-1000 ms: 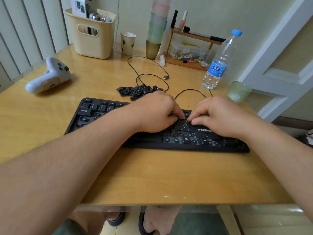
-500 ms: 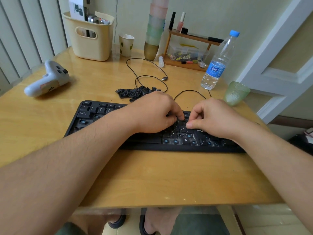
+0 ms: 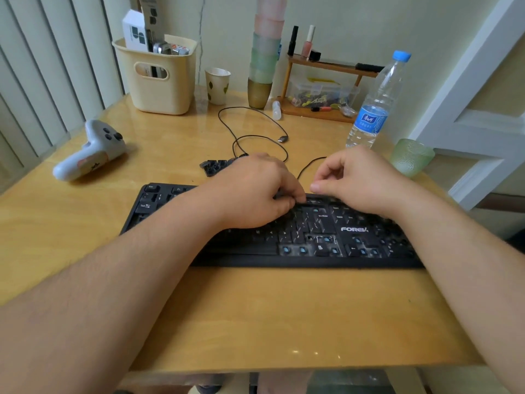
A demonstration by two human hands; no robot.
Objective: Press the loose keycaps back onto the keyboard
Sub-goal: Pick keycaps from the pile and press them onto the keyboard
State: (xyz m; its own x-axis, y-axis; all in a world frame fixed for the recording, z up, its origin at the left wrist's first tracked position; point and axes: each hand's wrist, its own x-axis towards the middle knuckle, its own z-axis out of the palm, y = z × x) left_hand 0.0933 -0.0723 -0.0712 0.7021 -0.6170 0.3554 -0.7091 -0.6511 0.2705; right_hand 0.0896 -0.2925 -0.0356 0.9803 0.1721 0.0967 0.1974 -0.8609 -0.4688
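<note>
The black keyboard (image 3: 355, 231) lies across the middle of the wooden table (image 3: 255, 314). Several sockets near its lower right are bare and show blue stems (image 3: 301, 249). My left hand (image 3: 255, 191) rests over the keyboard's upper middle, with its index fingertip and thumb pressing down on a key in the top rows. My right hand (image 3: 360, 180) hovers just above the keyboard's upper right; its fingers are curled, the thumb is against the index finger, and no keycap shows in it. A pile of loose black keycaps (image 3: 214, 166) lies behind the keyboard, partly hidden by my left hand.
A white game controller (image 3: 88, 155) lies at the left. Behind are a cream basket (image 3: 159, 78), a paper cup (image 3: 217, 85), stacked cups (image 3: 264, 61) and a small wooden shelf (image 3: 321, 89). A water bottle (image 3: 375, 106) and a green glass (image 3: 410, 160) stand at the right. The black cable (image 3: 255, 137) loops behind the keycaps.
My right hand has lifted off the keyboard and drawn back a little with curled fingers. My left hand stays pressing on the same spot. The camera has shifted slightly.
</note>
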